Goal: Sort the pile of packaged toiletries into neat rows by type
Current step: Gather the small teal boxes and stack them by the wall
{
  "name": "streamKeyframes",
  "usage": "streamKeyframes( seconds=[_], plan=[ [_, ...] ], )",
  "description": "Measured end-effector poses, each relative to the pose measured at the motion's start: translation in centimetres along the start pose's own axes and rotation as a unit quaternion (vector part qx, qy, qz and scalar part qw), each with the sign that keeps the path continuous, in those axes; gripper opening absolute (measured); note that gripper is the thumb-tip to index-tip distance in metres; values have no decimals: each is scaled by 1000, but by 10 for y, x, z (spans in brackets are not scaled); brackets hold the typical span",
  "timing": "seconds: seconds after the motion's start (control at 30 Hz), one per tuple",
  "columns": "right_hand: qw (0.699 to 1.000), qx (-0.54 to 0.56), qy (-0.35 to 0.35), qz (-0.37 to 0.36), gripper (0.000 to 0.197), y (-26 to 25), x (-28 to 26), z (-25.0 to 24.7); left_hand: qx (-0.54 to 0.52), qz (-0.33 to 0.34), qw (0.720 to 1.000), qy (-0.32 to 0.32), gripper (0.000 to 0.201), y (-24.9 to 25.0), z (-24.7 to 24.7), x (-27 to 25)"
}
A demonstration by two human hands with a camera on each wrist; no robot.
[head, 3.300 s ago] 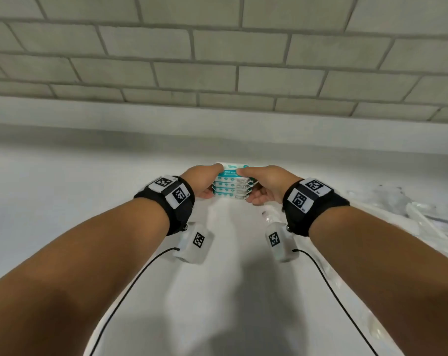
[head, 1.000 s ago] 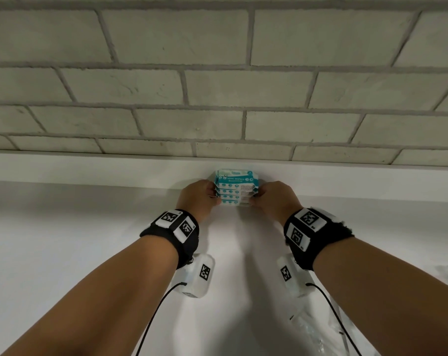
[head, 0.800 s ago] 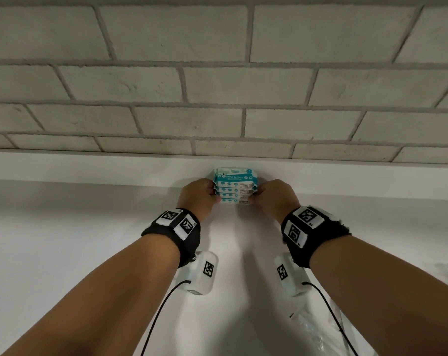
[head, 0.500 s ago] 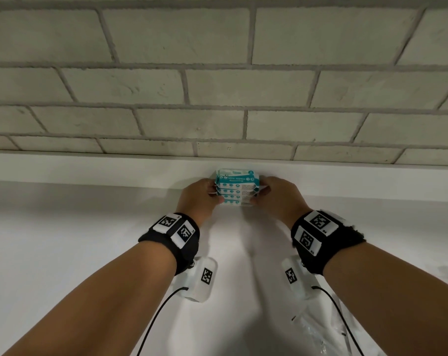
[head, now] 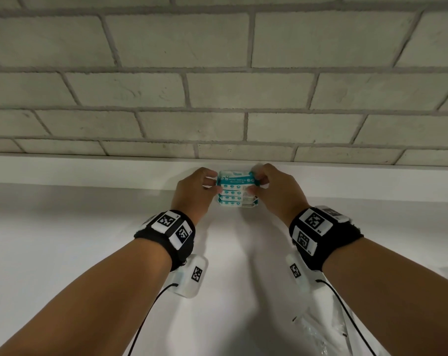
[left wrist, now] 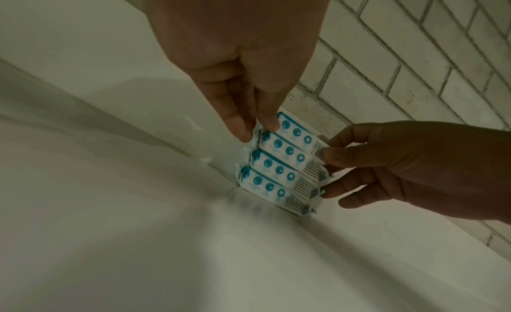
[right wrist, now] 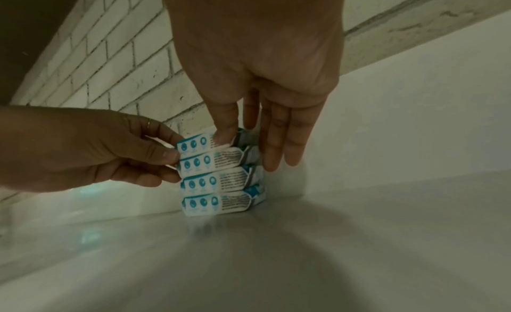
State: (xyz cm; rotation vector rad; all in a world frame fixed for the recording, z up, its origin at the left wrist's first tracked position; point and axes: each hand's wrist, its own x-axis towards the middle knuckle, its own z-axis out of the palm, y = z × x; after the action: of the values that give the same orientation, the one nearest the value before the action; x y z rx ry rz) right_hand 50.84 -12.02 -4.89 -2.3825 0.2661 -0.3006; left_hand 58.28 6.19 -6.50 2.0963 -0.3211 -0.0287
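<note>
Against white backsplash (head: 115, 170), both hands (head: 196, 191) (head: 276, 191) still pinching wipes stack (head: 237, 192), fingers now higher.

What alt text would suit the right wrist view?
Four mini wipes packs stand stacked on a white counter against its back ledge. The right hand pinches the top pack; the left hand steadies the opposite end.

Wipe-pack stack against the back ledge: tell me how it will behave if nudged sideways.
The stack of wipe packs is four high with uneven edges, so upper packs would probably slide. The soft wrappers likely give under fingers. The ledge behind should stop backward tipping.
</note>
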Motion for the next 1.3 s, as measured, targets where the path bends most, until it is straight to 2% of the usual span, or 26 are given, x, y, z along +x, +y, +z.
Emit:
streamKeyframes(
  seconds=[0.13, 0.27, 0.37, 0.47, 0.6, 0.67, 0.73, 0.8, 0.87, 0.97, 1.07, 1.1, 1.17, 1.27, 1.3],
  plan=[
    [1000, 10, -14, 13, 35, -2, 1, 0, 5, -2, 1000, -3, 22, 0, 1, -1],
    [998, -12, -59, 25, 49, -9, -9, -14, 29, -10, 1000, -2, 33, 9, -7, -5],
    [991, -41, -111, 63, 61, -14, -30, -44, 61, -4, 998, 23, 36, 22, -21, -20],
    [978, -93, -170, 84, 60, -8, -65, -88, 93, 17, 995, 23, 36, 37, -31, -44],
    [950, -154, -251, 101, 48, 25, -134, -145, 113, 63, 991, -27, 30, 54, -19, -92],
    [949, -134, -254, 133, 33, 42, -168, -170, 112, 73, 984, -121, 26, 63, -2, -121],
    [951, -161, -225, 137, 17, 52, -199, -193, 155, 92, 952, -246, 30, 75, 20, -154],
    [945, -197, -217, 143, 13, 59, -228, -209, 232, 158, 900, -334, 36, 90, 45, -186],
    [921, -234, -263, 165, 16, 66, -253, -217, 260, 220, 859, -381, 39, 106, 72, -214],
    [889, -276, -318, 179, 27, 84, -281, -221, 297, 245, 821, -422, 42, 121, 109, -247],
    [873, -331, -316, 168, 38, 105, -296, -232, 347, 235, 805, -420, 31, 127, 124, -267],
    [877, -336, -299, 168, 38, 111, -300, -237, 359, 226, 806, -413, 28, 130, 125, -271],
    [897, -323, -249, 172, 38, 125, -304, -241, 379, 204, 811, -397, 28, 137, 127, -277],
    [940, -284, -151, 117, 34, 129, -305, -233, 383, 193, 825, -367, 27, 158, 138, -282],
    [950, -263, -141, 93, 32, 126, -305, -228, 377, 189, 834, -357, 27, 165, 146, -282]
  ],
)
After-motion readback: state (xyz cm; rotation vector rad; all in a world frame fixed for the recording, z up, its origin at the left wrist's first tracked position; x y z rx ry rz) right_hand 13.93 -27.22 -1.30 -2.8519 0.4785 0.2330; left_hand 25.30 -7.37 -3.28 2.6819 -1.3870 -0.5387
